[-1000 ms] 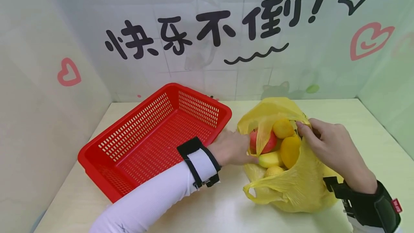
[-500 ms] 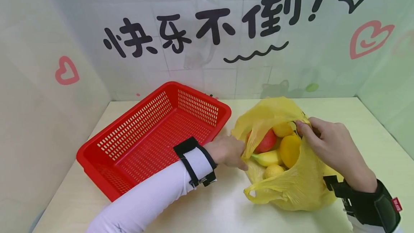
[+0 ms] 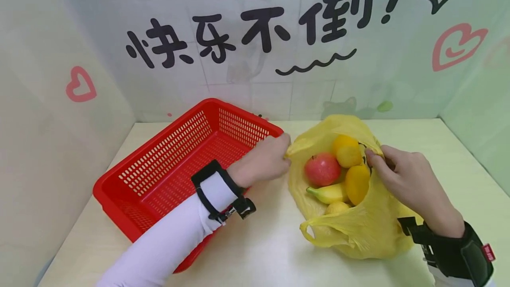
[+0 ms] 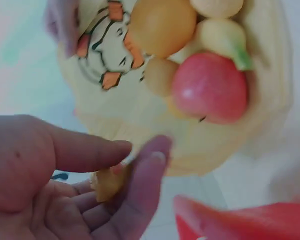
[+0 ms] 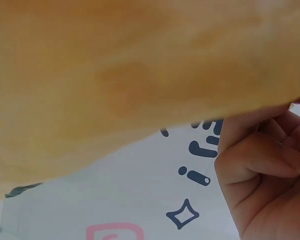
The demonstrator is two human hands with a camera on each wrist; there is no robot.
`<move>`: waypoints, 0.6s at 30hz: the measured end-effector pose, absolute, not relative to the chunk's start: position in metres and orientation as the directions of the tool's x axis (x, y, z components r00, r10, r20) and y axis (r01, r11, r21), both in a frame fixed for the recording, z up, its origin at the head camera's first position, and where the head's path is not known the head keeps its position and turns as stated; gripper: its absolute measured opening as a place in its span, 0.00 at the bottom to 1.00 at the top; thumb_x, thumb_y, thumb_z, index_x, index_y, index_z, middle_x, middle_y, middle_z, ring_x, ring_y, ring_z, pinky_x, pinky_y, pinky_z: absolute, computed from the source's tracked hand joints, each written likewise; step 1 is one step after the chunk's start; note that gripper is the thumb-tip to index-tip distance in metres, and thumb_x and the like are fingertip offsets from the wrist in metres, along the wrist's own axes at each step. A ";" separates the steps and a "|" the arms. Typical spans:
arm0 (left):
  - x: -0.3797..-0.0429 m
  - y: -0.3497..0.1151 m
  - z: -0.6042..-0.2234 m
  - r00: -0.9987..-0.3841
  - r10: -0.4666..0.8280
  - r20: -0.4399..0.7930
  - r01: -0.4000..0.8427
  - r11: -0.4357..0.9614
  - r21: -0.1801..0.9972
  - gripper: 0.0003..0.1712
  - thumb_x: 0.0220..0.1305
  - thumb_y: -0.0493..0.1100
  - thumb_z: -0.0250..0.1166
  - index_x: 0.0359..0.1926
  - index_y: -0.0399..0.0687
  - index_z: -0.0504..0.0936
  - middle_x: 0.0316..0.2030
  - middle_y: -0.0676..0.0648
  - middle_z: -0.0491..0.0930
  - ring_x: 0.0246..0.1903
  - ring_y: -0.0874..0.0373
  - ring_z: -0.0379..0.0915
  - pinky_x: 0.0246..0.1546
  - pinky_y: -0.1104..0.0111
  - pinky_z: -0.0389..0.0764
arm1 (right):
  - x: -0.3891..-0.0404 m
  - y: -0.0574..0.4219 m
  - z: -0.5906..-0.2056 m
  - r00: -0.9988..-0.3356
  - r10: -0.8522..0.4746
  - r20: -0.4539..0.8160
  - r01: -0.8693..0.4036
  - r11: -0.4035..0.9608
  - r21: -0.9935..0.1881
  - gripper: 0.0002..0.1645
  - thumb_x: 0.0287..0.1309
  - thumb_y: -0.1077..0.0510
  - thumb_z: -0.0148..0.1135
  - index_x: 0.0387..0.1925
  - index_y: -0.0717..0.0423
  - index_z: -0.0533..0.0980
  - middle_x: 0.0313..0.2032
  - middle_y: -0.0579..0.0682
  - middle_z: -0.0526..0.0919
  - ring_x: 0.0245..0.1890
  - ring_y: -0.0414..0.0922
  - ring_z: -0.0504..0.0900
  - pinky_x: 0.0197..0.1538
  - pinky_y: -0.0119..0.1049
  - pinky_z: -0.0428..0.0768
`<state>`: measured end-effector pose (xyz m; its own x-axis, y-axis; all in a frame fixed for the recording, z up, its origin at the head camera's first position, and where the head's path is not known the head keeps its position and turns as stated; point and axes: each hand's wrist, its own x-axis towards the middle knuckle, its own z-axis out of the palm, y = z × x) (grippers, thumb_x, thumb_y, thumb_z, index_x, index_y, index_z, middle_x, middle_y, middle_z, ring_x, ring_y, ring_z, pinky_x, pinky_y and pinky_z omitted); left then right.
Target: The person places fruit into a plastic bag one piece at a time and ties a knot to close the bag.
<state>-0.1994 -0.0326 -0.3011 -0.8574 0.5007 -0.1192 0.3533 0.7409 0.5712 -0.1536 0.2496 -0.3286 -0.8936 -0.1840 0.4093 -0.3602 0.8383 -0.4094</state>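
Observation:
A yellow plastic bag (image 3: 370, 234) sits on the right half of the table, its mouth spread wide. Inside lie a red apple (image 3: 322, 169), a banana (image 3: 329, 194), a yellow mango-like fruit (image 3: 357, 184) and several other round yellow or orange fruits (image 3: 348, 154). My left hand (image 3: 264, 158) pinches the bag's left edge between thumb and fingers, as the left wrist view also shows. My right hand (image 3: 410, 178) grips the bag's right rim. In the right wrist view the bag covers much of the frame, and curled fingers of my right hand (image 5: 265, 170) show beside it.
A red plastic basket (image 3: 175, 163) with perforated walls stands left of the bag, partly under my left forearm. The pale table (image 3: 271, 242) ends at a printed wall (image 3: 255, 96) behind, with side walls left and right.
My left hand has drawn the bag's left edge up and to the left, over the basket's corner. The opening is wider and the apple shows fully. My right hand stays in place.

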 end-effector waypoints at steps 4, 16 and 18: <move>-0.202 -0.048 -0.286 -0.874 0.482 -0.062 0.337 0.694 0.636 0.21 0.68 0.37 0.61 0.60 0.44 0.70 0.34 0.46 0.79 0.24 0.58 0.75 0.26 0.74 0.76 | -0.154 0.249 -0.329 -0.899 -0.198 0.390 -0.361 0.841 -0.404 0.18 0.68 0.52 0.59 0.22 0.50 0.69 0.14 0.41 0.57 0.13 0.34 0.54 0.19 0.30 0.55; -0.199 -0.071 -0.283 -0.911 0.407 -0.062 0.305 0.767 0.564 0.15 0.68 0.37 0.61 0.54 0.43 0.84 0.36 0.45 0.83 0.24 0.57 0.73 0.27 0.75 0.75 | -0.118 0.225 -0.312 -0.696 -0.376 0.612 -0.651 0.690 -0.317 0.20 0.59 0.48 0.69 0.46 0.56 0.77 0.31 0.41 0.71 0.33 0.31 0.64 0.35 0.22 0.64; -0.200 -0.073 -0.285 -0.912 0.405 -0.056 0.308 0.770 0.558 0.14 0.69 0.37 0.60 0.53 0.43 0.84 0.33 0.45 0.82 0.22 0.57 0.72 0.25 0.75 0.74 | -0.108 0.218 -0.312 -0.622 -0.505 0.598 -0.744 0.619 -0.252 0.20 0.59 0.42 0.67 0.46 0.49 0.79 0.37 0.37 0.75 0.39 0.31 0.68 0.44 0.23 0.66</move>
